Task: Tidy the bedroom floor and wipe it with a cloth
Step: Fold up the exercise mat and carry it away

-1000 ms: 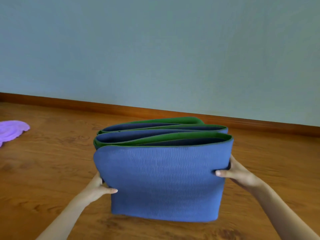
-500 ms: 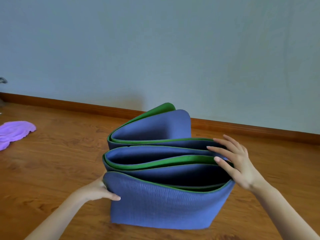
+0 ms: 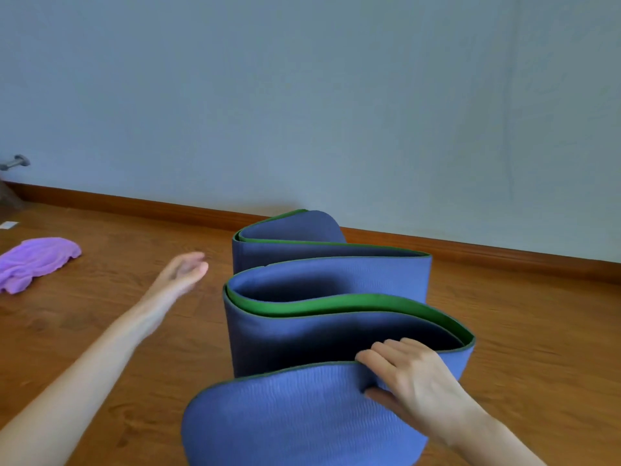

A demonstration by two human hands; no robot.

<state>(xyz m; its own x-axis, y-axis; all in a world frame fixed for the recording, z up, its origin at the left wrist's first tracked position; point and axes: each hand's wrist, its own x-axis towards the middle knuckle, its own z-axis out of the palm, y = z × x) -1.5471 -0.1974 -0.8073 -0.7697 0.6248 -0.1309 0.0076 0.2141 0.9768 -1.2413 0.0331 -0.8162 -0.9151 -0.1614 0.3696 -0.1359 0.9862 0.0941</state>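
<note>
Mat (image 3: 329, 317) stands on edge in loose folds; your right hand (image 3: 413, 388) pinches its nearest flap to gather it, your left hand (image 3: 183, 274) hovers open beside it.

soft even daylight | left hand (image 3: 183, 272) motion-blurred | edges perhaps slightly bowed

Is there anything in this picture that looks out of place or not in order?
Yes. The folded mat stands on edge, its folds sprung apart unevenly; only the right hand grips its nearest flap. A crumpled purple cloth lies loose on the floor at the left.
</note>
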